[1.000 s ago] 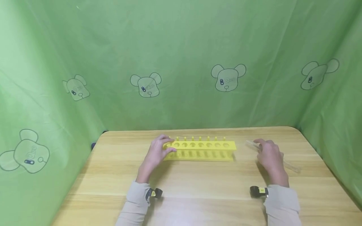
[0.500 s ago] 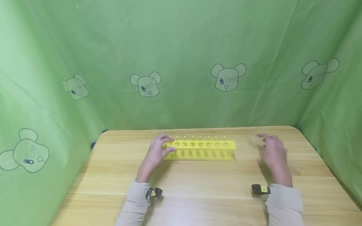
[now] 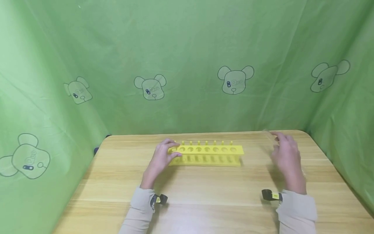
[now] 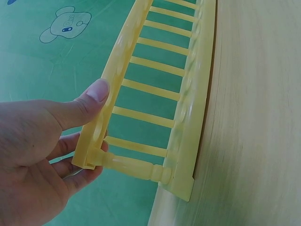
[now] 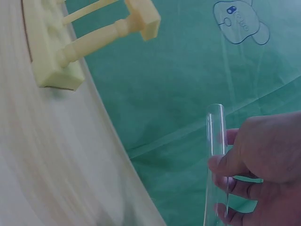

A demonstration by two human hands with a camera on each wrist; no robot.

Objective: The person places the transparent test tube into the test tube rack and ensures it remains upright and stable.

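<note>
A yellow test tube rack (image 3: 210, 150) with a row of round holes and a row of pegs stands on the table. My left hand (image 3: 161, 157) grips its left end, and in the left wrist view the thumb (image 4: 96, 92) presses on the top bar with fingers beneath. To the right of the rack, my right hand (image 3: 287, 156) holds a clear test tube (image 5: 216, 127) between thumb and fingers. That tube looks tilted in the head view, where it is faint and partly hidden by the hand. Its lower end lies outside the right wrist view.
The wooden table (image 3: 204, 195) has rounded far corners. A green curtain (image 3: 187, 65) printed with bear heads encloses the back and both sides, close to the table's edges. Each wrist wears a small black camera (image 3: 267, 195).
My right hand has moved to the right and a little up in the head view, carrying the test tube, which now slants more steeply. The left hand and the rack stay in place.
</note>
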